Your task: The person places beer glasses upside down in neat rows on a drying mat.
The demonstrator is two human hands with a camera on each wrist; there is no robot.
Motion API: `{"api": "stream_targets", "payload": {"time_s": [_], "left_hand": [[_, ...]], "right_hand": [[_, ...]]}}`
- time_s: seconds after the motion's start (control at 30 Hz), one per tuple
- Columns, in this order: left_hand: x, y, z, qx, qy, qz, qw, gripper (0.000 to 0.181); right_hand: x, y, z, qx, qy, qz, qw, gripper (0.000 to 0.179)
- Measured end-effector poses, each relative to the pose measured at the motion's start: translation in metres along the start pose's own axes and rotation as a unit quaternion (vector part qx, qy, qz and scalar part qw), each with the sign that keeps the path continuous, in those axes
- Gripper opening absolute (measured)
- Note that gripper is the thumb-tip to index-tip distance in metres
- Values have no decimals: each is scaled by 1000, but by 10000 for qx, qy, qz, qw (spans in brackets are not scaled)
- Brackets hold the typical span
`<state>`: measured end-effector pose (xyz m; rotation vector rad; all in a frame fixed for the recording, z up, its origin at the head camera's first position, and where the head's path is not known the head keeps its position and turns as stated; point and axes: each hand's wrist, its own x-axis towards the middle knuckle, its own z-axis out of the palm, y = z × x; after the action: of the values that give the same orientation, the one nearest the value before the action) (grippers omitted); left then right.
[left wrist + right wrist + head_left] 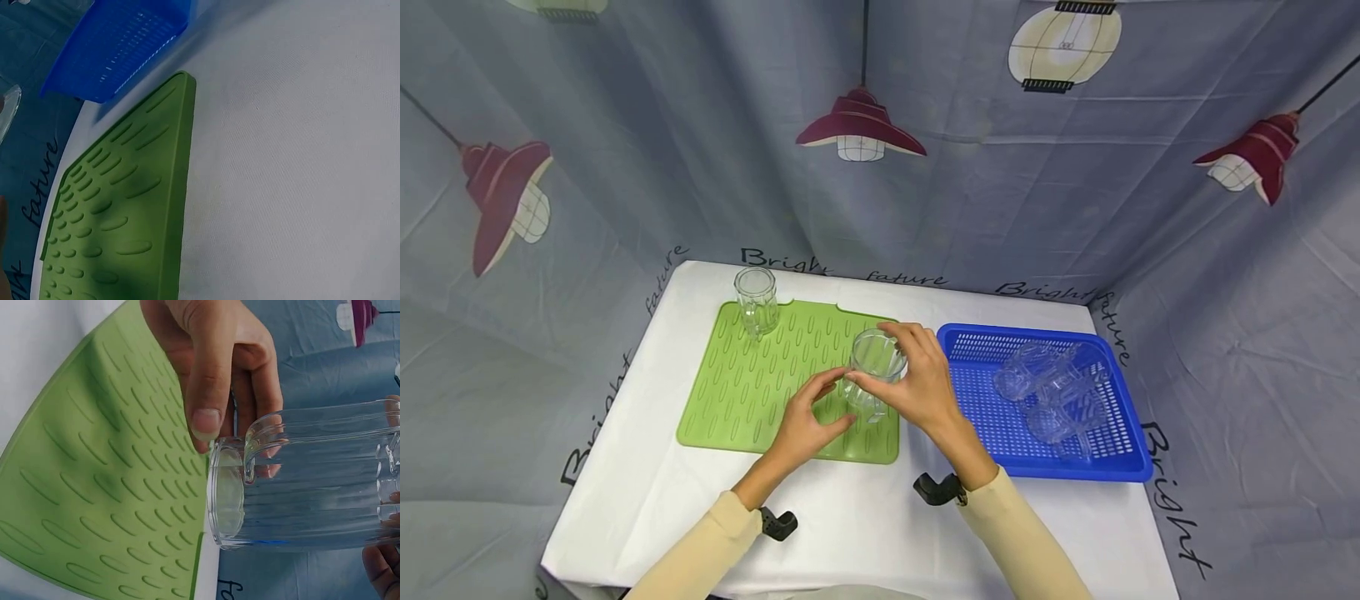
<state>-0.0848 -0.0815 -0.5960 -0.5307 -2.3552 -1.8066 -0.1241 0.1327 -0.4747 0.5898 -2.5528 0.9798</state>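
Observation:
A clear glass mug is held above the right part of a green ribbed mat. My right hand grips it near its upper end, thumb on the near side and fingers on the far side. My left hand is spread beside the mug's lower part, its fingertips close against the glass; contact is unclear. In the right wrist view the mug lies sideways across the picture, with the left hand at its base end. A second glass mug stands on the mat's far left corner.
To the right of the mat sits a blue plastic basket with several glass mugs inside. A white cloth covers the table. Grey curtains printed with lamps surround it.

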Motion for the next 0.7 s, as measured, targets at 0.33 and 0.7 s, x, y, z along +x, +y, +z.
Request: {"api": "stream_targets", "payload": {"time_s": [0.33, 0.7], "left_hand": [[2, 2, 4, 43, -79, -183, 9998, 81], [2, 2, 6, -152, -386, -361, 9985, 79]], "right_hand": [[-2, -7, 4, -14, -151, -200, 9997, 82], [-5, -13, 2, 94, -380, -300, 9988, 81]]}}
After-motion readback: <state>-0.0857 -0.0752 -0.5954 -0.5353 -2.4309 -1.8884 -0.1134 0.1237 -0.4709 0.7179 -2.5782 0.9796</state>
